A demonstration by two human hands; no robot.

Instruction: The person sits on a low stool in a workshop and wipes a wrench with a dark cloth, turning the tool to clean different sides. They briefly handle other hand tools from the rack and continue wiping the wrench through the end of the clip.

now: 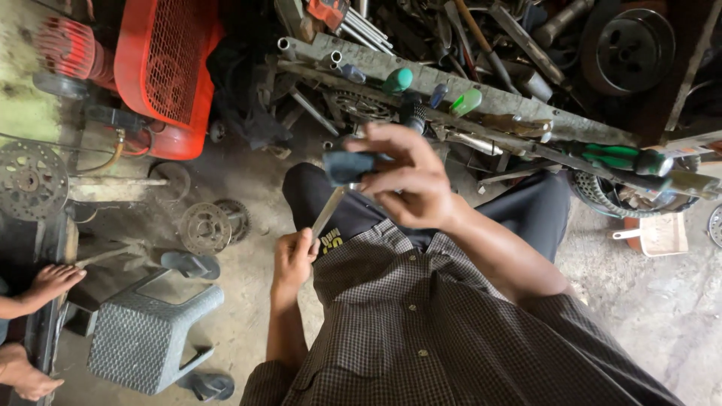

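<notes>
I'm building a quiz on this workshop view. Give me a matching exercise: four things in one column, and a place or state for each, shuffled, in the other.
Things:
1. dark blue tool handle
2. flat grey metal blade
3. grey woven-pattern plastic stool
4. red mesh machine guard

Places or states:
A. tipped over on the concrete floor, lower left
B. pinched at its lower end by the left hand
C. top left of the view
D. gripped by the fingers of the right hand

Pairs: 1-D, 2-B, 3-A, 4-C
</notes>
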